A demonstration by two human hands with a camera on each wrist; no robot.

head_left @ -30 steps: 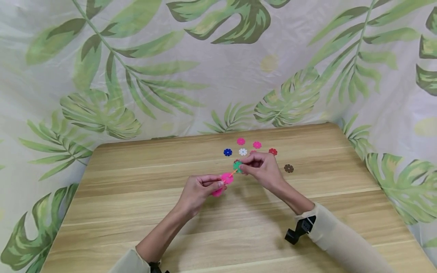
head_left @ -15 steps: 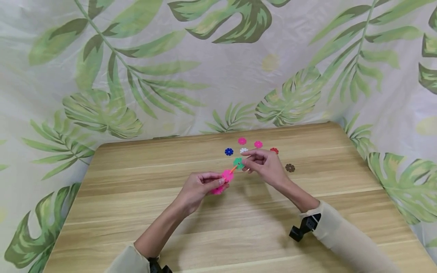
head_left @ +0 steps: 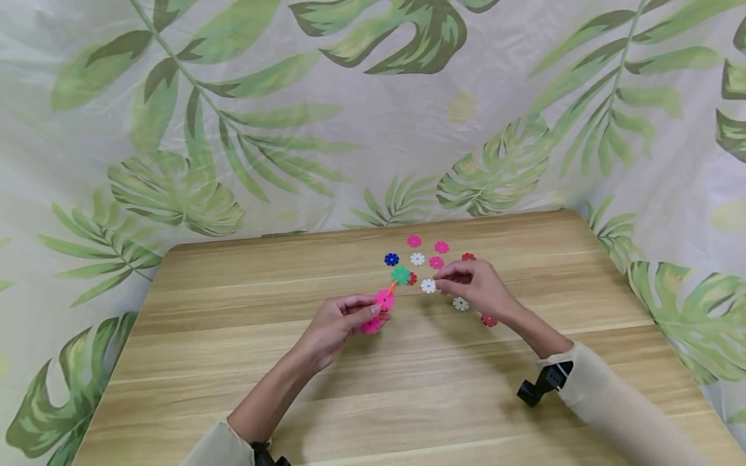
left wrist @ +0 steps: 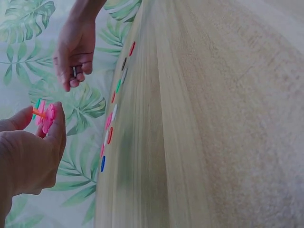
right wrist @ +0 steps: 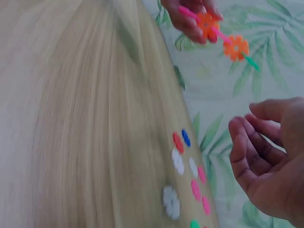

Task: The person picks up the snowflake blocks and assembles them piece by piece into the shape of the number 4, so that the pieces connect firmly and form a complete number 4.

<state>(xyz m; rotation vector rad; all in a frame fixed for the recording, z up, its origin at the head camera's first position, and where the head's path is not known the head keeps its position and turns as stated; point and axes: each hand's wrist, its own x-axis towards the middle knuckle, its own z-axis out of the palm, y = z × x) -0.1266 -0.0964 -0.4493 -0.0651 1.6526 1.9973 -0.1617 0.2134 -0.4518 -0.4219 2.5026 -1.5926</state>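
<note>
My left hand (head_left: 340, 327) pinches a short chain of flower-shaped plastic discs slotted together. Its pink discs (head_left: 384, 299) lie nearest the thumb, and a green disc (head_left: 401, 276) forms the far end. Orange discs (right wrist: 236, 48) face the right wrist view, where the pink ones are edge-on. To the right of the chain, my right hand (head_left: 479, 288) has loosely curled fingers with nothing between them in the right wrist view. Its fingertips are right beside a white disc (head_left: 428, 285) in the head view. The hand hides part of the loose discs behind it.
Loose flower discs are scattered on the wooden table (head_left: 233, 362), among them a blue disc (head_left: 392, 259), a pink disc (head_left: 441, 247) and a red disc (head_left: 489, 320). A leaf-patterned cloth (head_left: 373, 129) hangs behind the table's far edge.
My right hand has let go of the green disc and moved right, away from the chain. The left hand still holds the chain, its green end now tipped slightly farther away.
</note>
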